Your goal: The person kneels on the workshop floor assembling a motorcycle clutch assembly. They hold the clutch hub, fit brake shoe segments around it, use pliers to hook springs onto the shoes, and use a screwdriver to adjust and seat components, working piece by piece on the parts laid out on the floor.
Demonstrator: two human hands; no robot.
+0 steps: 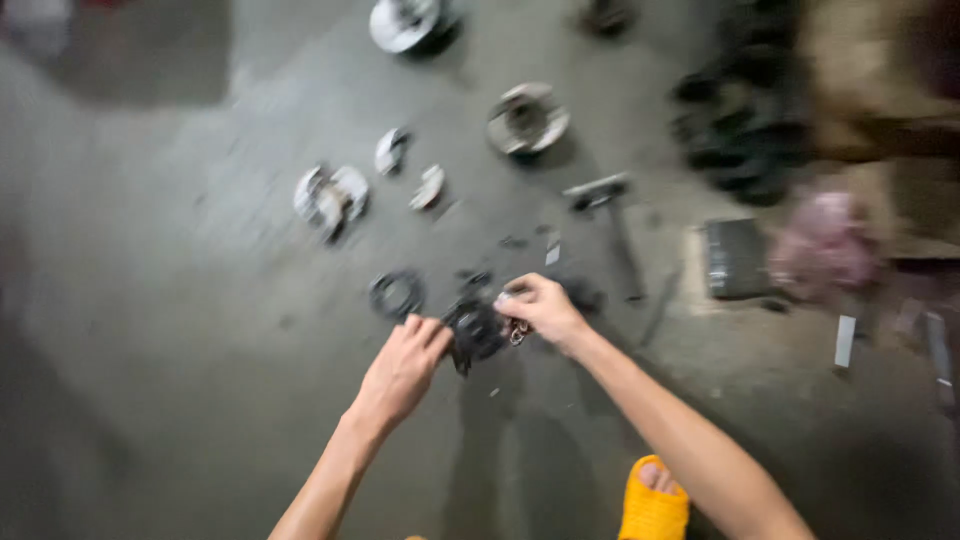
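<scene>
Head view – both hands, left hand (402,368) & right hand (540,306), grip dark part (474,332), hammer (608,215) nr, black ring (396,294) beside

bare forearms, yellow slipper (654,505)

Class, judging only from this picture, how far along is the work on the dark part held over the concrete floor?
Looks done: several pale metal disc-shaped parts and a dark rubber ring lie separately on the grey concrete floor, with a hammer beside them. In hand: left hand and right hand both grip a dark round mechanical part. Left: blur hides how much of it is together.
</scene>
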